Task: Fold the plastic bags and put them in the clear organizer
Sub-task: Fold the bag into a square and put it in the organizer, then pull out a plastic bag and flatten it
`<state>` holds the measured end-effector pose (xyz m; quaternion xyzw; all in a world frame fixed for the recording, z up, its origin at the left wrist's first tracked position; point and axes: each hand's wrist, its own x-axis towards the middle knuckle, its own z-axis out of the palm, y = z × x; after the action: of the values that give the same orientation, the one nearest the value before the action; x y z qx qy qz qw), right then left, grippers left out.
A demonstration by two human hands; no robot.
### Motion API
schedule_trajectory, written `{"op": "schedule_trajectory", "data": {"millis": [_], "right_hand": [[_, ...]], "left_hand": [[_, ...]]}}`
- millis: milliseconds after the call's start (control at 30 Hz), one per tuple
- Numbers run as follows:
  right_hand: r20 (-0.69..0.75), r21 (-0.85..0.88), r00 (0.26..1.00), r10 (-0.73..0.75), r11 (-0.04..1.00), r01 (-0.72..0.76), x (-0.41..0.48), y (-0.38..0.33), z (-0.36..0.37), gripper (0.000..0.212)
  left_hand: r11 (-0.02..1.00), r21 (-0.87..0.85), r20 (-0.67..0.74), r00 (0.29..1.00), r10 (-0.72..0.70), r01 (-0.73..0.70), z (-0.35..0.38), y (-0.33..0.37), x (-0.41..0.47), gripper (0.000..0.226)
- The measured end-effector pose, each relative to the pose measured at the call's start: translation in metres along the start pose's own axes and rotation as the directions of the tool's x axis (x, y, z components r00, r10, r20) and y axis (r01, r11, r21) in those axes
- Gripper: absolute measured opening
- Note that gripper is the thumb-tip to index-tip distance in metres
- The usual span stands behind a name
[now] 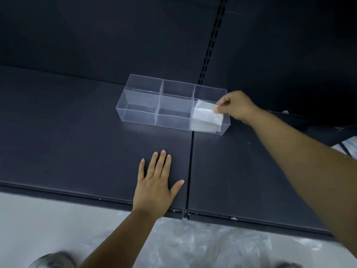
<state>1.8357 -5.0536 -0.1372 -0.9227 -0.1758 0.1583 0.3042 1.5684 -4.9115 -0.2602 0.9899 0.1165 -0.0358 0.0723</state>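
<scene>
A clear organizer (154,105) with three compartments stands on a dark shelf (77,132). Its right compartment holds folded white plastic bags (204,120). My right hand (235,107) reaches over that compartment and pinches the corner of the top folded bag between thumb and fingers. The left and middle compartments hold nothing. My left hand (156,184) lies flat on the shelf near its front edge, fingers spread, a gold ring on one finger.
Loose crumpled clear plastic bags (193,246) lie on the pale floor below the shelf edge. A seam (191,161) splits the shelf into two panels. A slotted upright (210,41) runs up the dark back wall. Striped cloth (347,147) shows at the right edge.
</scene>
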Motion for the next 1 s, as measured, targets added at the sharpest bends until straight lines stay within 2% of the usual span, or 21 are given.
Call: {"op": "schedule_trajectory", "data": {"millis": [133, 233, 300, 400, 633, 733, 800, 833, 867, 933, 967, 1000], "right_hand": [[-0.113, -0.398, 0.994, -0.003, 0.916, -0.043, 0.022, 0.001, 0.022, 0.005], [-0.144, -0.592, 0.987, -0.076, 0.806, -0.024, 0.025, -0.002, 0.032, 0.003], [-0.131, -0.658, 0.986, -0.100, 0.753, -0.011, 0.025, -0.002, 0.037, 0.008], [-0.131, -0.628, 0.986, -0.099, 0.778, -0.005, 0.021, 0.002, 0.042, 0.019], [-0.145, -0.430, 0.983, -0.110, 0.902, 0.037, -0.007, 0.005, 0.039, 0.031], [-0.301, -0.231, 0.941, -0.157, 0.969, 0.088, -0.051, -0.003, 0.037, 0.030], [-0.433, -0.079, 0.871, -0.234, 0.972, 0.222, -0.106, -0.006, 0.056, 0.018], [-0.464, -0.070, 0.838, -0.288, 0.955, 0.289, -0.142, -0.006, 0.075, 0.012], [-0.441, -0.087, 0.830, -0.341, 0.937, 0.338, -0.182, -0.003, 0.097, 0.010], [-0.263, -0.127, 0.865, -0.428, 0.904, 0.408, -0.261, 0.009, 0.145, 0.010], [-0.121, -0.169, 0.902, -0.415, 0.904, 0.393, -0.291, 0.021, 0.169, 0.011], [0.033, -0.221, 0.949, -0.315, 0.923, 0.314, -0.312, 0.034, 0.188, 0.022]], "left_hand": [[1.000, -0.008, -0.024, 1.000, 0.000, 0.000, 0.002, -0.001, -0.001, 0.082], [1.000, -0.015, -0.039, 0.999, 0.002, -0.002, 0.002, 0.000, -0.001, 0.081], [1.000, -0.016, -0.042, 0.999, 0.002, -0.002, 0.001, 0.000, -0.002, 0.080], [1.000, -0.006, -0.045, 0.999, -0.003, 0.002, 0.000, 0.000, -0.002, 0.080], [1.000, 0.014, -0.045, 0.999, -0.007, 0.007, 0.001, 0.001, -0.001, 0.079], [1.000, 0.015, -0.036, 0.999, -0.007, 0.007, -0.001, 0.002, 0.000, 0.081], [1.000, 0.014, -0.030, 1.000, -0.002, 0.002, -0.002, 0.002, 0.000, 0.082], [1.000, 0.013, -0.029, 1.000, 0.002, -0.002, -0.001, 0.002, 0.000, 0.082], [1.000, 0.011, -0.026, 1.000, 0.006, -0.005, 0.000, 0.001, 0.000, 0.083], [1.000, 0.006, -0.014, 1.000, 0.010, -0.010, 0.002, 0.000, 0.001, 0.083], [1.000, 0.006, -0.006, 1.000, 0.013, -0.013, 0.003, 0.000, 0.002, 0.082], [1.000, 0.009, 0.001, 1.000, 0.016, -0.016, 0.004, 0.000, 0.002, 0.082]]}}
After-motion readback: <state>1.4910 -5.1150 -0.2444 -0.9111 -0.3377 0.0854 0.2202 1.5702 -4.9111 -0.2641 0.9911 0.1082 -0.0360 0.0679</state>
